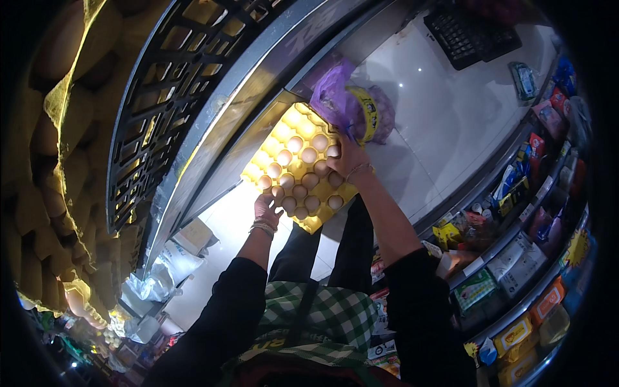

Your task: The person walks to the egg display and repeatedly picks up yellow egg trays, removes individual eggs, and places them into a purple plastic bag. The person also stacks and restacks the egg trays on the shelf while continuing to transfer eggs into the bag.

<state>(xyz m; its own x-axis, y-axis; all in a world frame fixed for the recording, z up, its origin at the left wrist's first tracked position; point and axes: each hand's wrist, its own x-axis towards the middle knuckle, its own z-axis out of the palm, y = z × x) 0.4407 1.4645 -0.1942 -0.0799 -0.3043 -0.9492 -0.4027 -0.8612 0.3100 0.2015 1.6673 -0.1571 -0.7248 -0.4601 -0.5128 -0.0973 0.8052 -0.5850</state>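
Observation:
A yellow molded egg tray (296,170), partly filled with brown eggs (310,155), lies tilted in front of me, brightly lit from its left side. At the tray's lower left edge is my left hand (268,212), its fingers spread near the eggs of that edge; whether it grips the rim is unclear. My right hand (349,157) is at the upper right edge, with fingers bent over the rim beside an egg; the fingertips are partly hidden. Several cups of the tray hold no egg.
A purple mesh bag (333,96) touches the tray's far corner. Left stand a metal shelf edge (213,116), a black plastic crate (159,96) and large stacked egg trays (63,193). Shelves of packaged goods (517,261) curve along the right. Black crates (469,38) lie on the far floor.

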